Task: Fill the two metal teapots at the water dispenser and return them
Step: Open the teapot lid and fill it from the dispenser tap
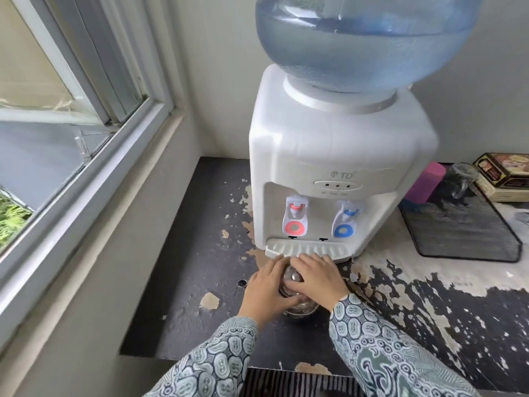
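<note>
Metal teapot sits on the table just before the dispenser drip tray, not under a tap. My left hand and right hand cup its top, probably the lid. Filling not begun; second teapot unseen.
</note>
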Tool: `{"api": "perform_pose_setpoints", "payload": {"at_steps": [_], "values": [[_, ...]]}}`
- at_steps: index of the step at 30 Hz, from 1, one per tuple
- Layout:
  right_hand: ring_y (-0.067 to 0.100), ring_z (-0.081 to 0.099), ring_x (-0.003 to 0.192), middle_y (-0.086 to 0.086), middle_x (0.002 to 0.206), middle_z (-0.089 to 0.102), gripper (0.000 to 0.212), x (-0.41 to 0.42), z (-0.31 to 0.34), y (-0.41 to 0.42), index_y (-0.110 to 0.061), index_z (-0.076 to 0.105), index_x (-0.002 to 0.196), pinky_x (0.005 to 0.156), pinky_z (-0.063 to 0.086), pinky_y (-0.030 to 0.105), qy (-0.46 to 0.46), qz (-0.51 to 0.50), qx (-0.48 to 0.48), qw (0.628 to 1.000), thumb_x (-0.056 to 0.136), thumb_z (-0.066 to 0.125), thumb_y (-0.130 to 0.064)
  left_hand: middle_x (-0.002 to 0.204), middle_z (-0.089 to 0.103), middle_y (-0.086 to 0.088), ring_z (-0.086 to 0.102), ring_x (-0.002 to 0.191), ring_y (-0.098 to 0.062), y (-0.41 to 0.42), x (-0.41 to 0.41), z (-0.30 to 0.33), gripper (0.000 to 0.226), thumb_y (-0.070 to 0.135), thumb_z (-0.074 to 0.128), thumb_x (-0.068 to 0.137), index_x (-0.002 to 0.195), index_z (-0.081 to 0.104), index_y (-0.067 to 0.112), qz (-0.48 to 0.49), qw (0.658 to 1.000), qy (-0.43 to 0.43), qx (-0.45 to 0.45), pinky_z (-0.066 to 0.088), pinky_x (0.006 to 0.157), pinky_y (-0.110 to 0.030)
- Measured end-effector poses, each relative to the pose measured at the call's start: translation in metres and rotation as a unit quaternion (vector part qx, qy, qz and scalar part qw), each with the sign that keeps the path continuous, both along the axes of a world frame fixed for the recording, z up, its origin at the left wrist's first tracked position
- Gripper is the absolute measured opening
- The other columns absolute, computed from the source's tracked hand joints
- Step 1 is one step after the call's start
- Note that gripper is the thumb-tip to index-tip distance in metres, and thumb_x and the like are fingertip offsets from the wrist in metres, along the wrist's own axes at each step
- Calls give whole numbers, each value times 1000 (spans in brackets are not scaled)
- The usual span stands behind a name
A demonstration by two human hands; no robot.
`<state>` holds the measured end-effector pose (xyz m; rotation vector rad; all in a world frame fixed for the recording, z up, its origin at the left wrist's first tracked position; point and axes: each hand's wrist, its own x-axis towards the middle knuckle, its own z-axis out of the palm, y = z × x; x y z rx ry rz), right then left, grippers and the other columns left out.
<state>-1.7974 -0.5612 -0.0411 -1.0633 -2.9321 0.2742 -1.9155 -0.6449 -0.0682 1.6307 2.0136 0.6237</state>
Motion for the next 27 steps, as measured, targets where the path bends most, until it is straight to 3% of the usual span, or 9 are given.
{"api": "perform_pose_setpoints", "payload": {"at_steps": [3,5,10,19,22,24,27], "values": [[21,62,64,-1,66,64,36,-3,-4,3,-16,60,72,60,49,32,49,25,17,998,74,37,-44,145,37,9,42,129,-11,-1,-1,-1,93,73,48,57,137,36,27,-3,1000,-8,16,40,104,-36],[19,60,55,-2,58,61,30,-4,-7,2,-15,59,63,53,50,29,71,26,18,997,75,41,-36,145,37,9,41,130,-10,-2,0,0,93,73,49,58,137,35,27,-6,1000,-14,14,40,104,-35],[16,57,48,-3,51,59,28,-6,-8,3,-15,60,56,48,47,25,108,28,34,993,73,42,-30,147,35,9,39,132,-11,-1,2,-1,91,70,52,58,138,35,28,-1,1000,-20,8,38,107,-36],[18,55,41,-2,47,61,32,-7,-6,7,-14,61,52,45,46,23,98,42,34,994,71,40,-29,147,35,4,35,135,-14,1,5,1,95,68,45,56,139,33,23,-2,1000,-11,2,32,111,-34],[23,57,46,3,52,64,37,-7,-4,9,-10,61,55,49,48,28,97,61,8,993,74,36,-30,147,35,3,36,134,-15,1,5,3,96,67,44,56,139,33,21,-3,1000,-7,4,31,111,-32],[28,62,62,10,69,69,45,-6,-3,10,-5,65,69,61,47,33,104,67,-17,992,78,30,-32,147,35,2,36,134,-15,0,6,5,96,67,44,56,139,33,20,-4,1000,-6,3,31,111,-31],[30,61,78,14,85,70,34,-5,2,12,-2,65,83,72,42,34,95,66,-50,992,88,40,-24,147,35,1,36,134,-16,0,6,5,95,66,48,58,140,33,19,-3,1000,-12,5,31,111,-31]]}}
